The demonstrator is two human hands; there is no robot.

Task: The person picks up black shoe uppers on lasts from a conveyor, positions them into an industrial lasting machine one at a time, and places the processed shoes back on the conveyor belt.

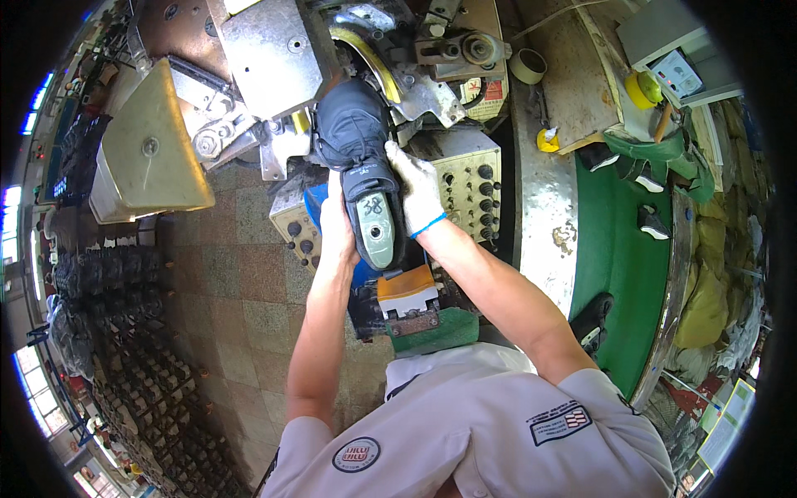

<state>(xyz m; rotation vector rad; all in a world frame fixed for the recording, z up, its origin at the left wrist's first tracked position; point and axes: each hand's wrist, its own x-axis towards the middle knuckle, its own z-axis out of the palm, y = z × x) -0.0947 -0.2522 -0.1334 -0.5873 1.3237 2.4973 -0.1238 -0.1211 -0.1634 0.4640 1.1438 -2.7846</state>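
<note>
Shoe [359,145] pressed toe-first into the metal machine [274,58], just above picture centre.
Left hand [336,232] clasps its heel at 7 o'clock; gloved right hand [418,195] clamps its side at 4 o'clock, over the knobbed control panel [477,178].

shirt [465,423]: white, short sleeves, round and striped patches | right hand [418,189]: white glove, blue cuff | left hand [336,232]: bare

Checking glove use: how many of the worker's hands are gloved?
1. The right hand wears a white glove with a blue cuff and grips the dark shoe at the machine; the left hand, bare, holds its other side.
</note>
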